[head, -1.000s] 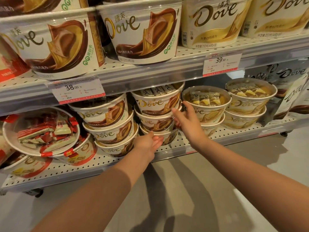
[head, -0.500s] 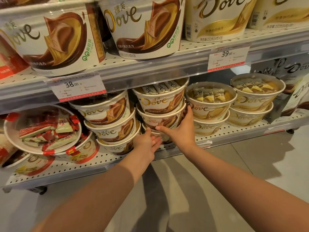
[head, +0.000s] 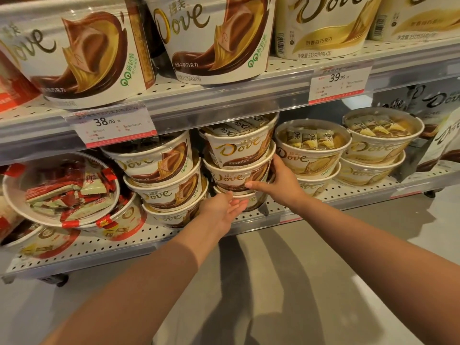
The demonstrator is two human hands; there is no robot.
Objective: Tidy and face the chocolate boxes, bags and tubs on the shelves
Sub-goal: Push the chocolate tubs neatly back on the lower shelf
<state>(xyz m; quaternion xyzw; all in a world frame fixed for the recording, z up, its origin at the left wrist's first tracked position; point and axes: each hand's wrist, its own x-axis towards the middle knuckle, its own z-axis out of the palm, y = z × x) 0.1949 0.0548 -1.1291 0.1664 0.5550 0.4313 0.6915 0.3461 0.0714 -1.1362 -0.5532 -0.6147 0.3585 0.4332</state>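
A stack of three brown Dove chocolate tubs stands in the middle of the lower shelf (head: 149, 235). My right hand (head: 278, 180) grips the middle tub (head: 231, 175) of that stack, thumb across its front and fingers round its right side. My left hand (head: 224, 207) lies palm up with straight fingers against the bottom tub (head: 251, 201), partly hiding it. The top tub (head: 236, 145) faces front with its logo showing.
Another stack of brown Dove tubs (head: 159, 180) stands just left. Cream Dove tubs (head: 311, 153) stand close on the right. Red tubs (head: 62, 190) lean at far left. Large Dove tubs (head: 214, 38) fill the upper shelf above price tags (head: 112, 125). Grey floor lies below.
My right hand moved from beside the cream tubs to the brown stack and took hold of its middle tub. My left hand stayed at the bottom tub. The view came closer.
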